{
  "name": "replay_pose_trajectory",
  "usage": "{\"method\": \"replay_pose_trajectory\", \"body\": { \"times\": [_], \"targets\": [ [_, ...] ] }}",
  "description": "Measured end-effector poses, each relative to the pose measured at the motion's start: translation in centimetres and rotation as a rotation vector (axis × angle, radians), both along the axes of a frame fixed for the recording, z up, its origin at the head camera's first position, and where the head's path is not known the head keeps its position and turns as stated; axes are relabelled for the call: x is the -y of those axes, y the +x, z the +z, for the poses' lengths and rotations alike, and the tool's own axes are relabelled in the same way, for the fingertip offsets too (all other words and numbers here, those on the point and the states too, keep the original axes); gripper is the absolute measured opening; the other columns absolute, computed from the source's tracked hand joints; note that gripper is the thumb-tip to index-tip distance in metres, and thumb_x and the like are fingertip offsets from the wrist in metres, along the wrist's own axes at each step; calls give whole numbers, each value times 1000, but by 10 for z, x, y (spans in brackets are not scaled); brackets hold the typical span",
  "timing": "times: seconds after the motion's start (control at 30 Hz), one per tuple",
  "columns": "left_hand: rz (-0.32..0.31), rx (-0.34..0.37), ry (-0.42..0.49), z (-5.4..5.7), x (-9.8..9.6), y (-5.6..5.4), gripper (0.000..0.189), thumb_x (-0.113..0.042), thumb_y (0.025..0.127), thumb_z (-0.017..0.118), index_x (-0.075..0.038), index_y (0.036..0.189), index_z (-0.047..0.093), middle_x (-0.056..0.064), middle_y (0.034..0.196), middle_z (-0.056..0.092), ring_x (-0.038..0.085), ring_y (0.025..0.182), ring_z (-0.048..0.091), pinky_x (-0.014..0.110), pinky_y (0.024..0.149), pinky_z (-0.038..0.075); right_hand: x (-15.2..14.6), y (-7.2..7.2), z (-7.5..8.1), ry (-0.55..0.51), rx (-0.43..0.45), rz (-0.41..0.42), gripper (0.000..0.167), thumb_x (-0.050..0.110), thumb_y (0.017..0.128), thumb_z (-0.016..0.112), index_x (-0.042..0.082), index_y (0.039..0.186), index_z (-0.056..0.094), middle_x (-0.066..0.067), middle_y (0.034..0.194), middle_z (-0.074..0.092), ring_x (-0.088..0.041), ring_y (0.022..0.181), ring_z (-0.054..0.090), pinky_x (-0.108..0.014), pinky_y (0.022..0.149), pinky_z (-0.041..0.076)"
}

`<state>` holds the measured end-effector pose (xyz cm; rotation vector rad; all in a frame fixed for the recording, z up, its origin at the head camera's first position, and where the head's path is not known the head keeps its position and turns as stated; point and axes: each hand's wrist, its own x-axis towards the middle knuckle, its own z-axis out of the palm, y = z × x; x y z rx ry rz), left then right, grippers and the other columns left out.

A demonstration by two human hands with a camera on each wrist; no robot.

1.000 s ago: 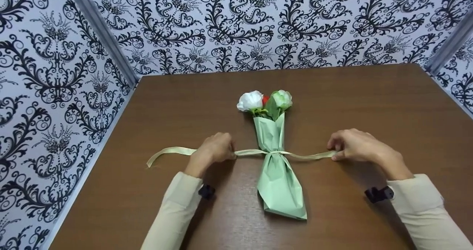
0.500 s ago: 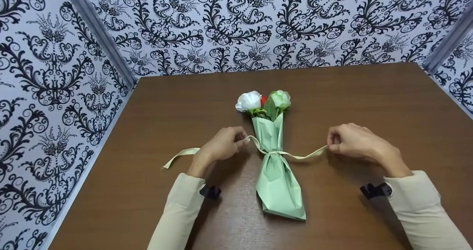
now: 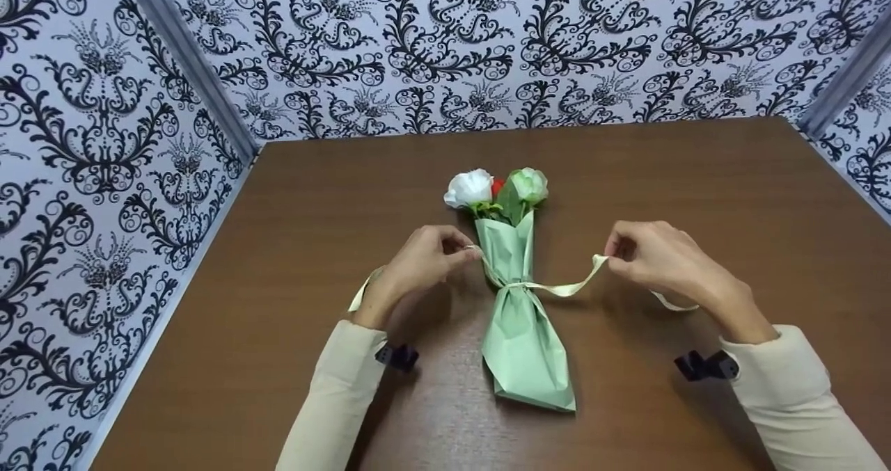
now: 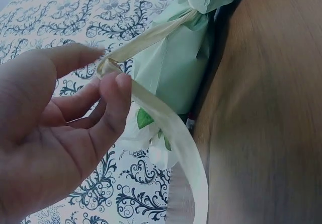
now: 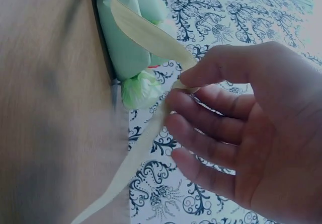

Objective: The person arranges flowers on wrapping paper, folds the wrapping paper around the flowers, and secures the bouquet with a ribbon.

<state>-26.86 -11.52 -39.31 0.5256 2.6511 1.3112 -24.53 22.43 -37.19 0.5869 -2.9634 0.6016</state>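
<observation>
A bouquet wrapped in light green paper (image 3: pixel 530 366) lies on the table, cinched at its middle by a pale yellow ribbon (image 3: pixel 567 290). A white flower (image 3: pixel 469 188), a pale green flower (image 3: pixel 529 186) and a bit of red show at its far end. My left hand (image 3: pixel 426 262) pinches one side of the ribbon beside the wrap; in the left wrist view a loose tail (image 4: pixel 186 148) hangs from the fingertips. To the right of the bouquet, my right hand (image 3: pixel 661 259) pinches the ribbon's other side between thumb and forefinger, its tail (image 5: pixel 133 168) trailing below.
The brown wooden table (image 3: pixel 334 200) extends all around the bouquet. Behind it and at the left stand walls (image 3: pixel 445 46) with a black-and-white scroll pattern. Dark wrist cameras (image 3: pixel 706 365) sit at both cuffs.
Both hands have risen, and the left has moved right, closer to the bouquet. The ribbon sides, nearly straight before, now bend upward to the fingers. The bouquet has stayed in place.
</observation>
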Motion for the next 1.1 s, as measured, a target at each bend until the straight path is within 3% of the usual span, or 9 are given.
{"method": "replay_pose_trajectory", "body": {
  "times": [0.2, 0.37, 0.53, 0.63, 0.8, 0.87, 0.97, 1.1],
  "targets": [
    [52, -2, 34, -1, -5, 1, 19, -27, 91, 75, -8, 93, 73, 4, 81, 67, 10, 59, 55, 21, 54, 47, 7, 2, -4, -109, -91, 31, 8, 8, 82, 71, 16, 82, 71, 4, 80, 65, -12, 73, 60, -28, 66, 45],
    [18, 19, 45, -1, -2, 2, 10, -15, 91, 74, -5, 95, 75, 12, 87, 73, 10, 58, 60, 23, 54, 52, 14, 3, -5, -182, -165, 67, 8, 6, 82, 75, 13, 83, 72, 0, 86, 61, -14, 74, 60, -24, 65, 45],
    [-24, 22, 39, 2, 2, 4, 12, -7, 92, 71, -3, 102, 77, 15, 93, 76, 13, 63, 65, 24, 59, 54, 22, 3, 0, -267, -177, 32, 6, 8, 85, 76, 14, 86, 74, 2, 77, 65, -7, 66, 56, -20, 61, 44],
    [-36, -53, -32, 3, 3, 5, 17, -6, 91, 69, -6, 106, 79, 8, 99, 78, 9, 77, 67, 23, 69, 55, 28, 1, 6, -388, -115, 20, 2, 11, 88, 75, 12, 91, 75, 0, 75, 70, -4, 65, 58, -17, 61, 46],
    [-74, -173, -114, 4, 3, 6, 17, -8, 91, 71, -6, 106, 79, 7, 102, 79, 12, 86, 69, 27, 75, 57, 35, -3, 14, -684, 54, 55, 16, 11, 91, 73, 2, 104, 75, 6, 89, 76, -5, 77, 70, -17, 75, 55],
    [-93, -184, -120, 4, 3, 6, 15, -9, 91, 73, -5, 104, 80, 8, 99, 79, 14, 83, 70, 26, 71, 57, 38, -6, 17, -806, 122, 103, 22, 7, 93, 69, -5, 111, 71, 7, 95, 77, -9, 81, 73, -21, 82, 58],
    [-116, -170, -119, 4, 4, 5, 13, -12, 90, 75, -7, 100, 81, 7, 94, 79, 12, 79, 70, 21, 66, 55, 45, -9, 21, -1012, 236, 192, 29, 1, 97, 61, -15, 120, 63, -2, 102, 77, -17, 89, 74, -28, 88, 58],
    [-141, -144, -117, 5, 7, 3, 10, -15, 89, 77, -11, 96, 82, 3, 89, 79, 10, 77, 68, 19, 66, 52, 58, -12, 25, -1176, 316, 195, 27, 5, 99, 60, -13, 119, 63, -7, 100, 74, -16, 85, 71, -28, 82, 59]
  ]
}}
